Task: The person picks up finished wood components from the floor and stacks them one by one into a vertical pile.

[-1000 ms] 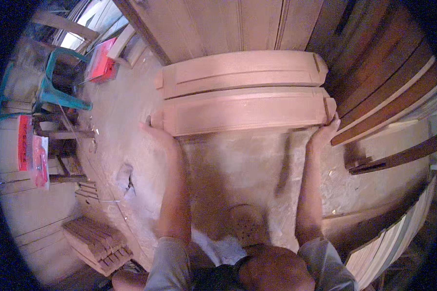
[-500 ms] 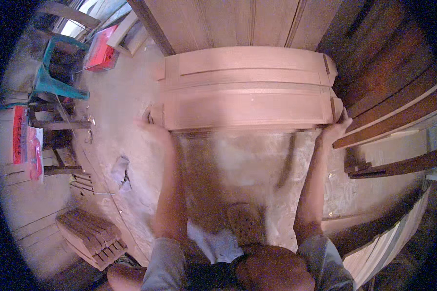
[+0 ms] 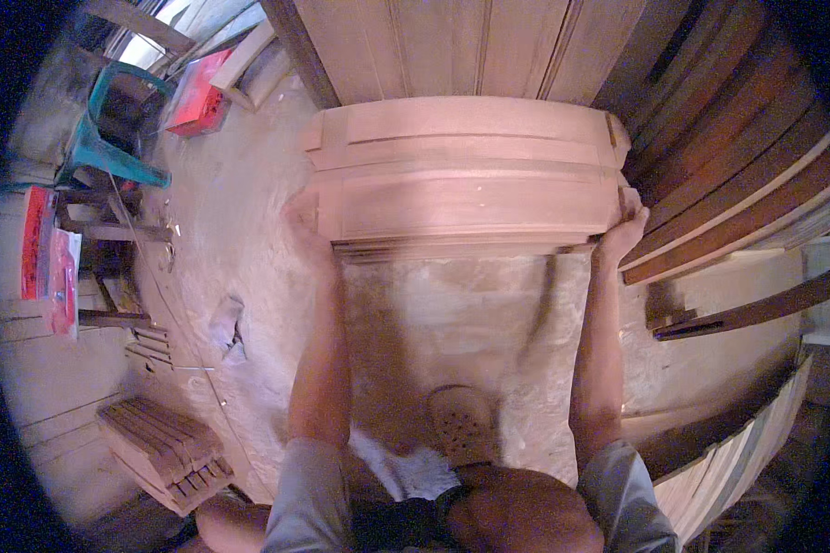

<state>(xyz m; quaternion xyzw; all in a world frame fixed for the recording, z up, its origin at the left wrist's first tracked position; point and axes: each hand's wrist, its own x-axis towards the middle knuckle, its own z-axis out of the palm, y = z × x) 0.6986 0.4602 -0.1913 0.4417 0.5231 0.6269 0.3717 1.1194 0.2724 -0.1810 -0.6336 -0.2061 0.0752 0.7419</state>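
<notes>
Stretched out in front of me is a wide stack of pale wooden panels [image 3: 480, 205], with long grooves and stepped, notched ends. My left hand [image 3: 310, 224] is closed round its near left end, a little blurred. At the opposite end my right hand [image 3: 625, 229] grips the near right corner, fingers curled over the edge. Both forearms reach forward, well apart. The panels' undersides and what bears them from below are hidden.
A tall grooved wooden panel [image 3: 470, 46] stands just beyond the stack. Long dark boards [image 3: 738, 203] lean at the right. To the left are a teal plastic chair [image 3: 97, 147], a red box [image 3: 200, 92] and bundled wooden pieces [image 3: 161, 442]. A perforated shoe [image 3: 461, 424] shows below.
My right hand and the stack's right end have shifted slightly left in view. The left hand appears farther right, against the left end. The whole view has also shifted a little.
</notes>
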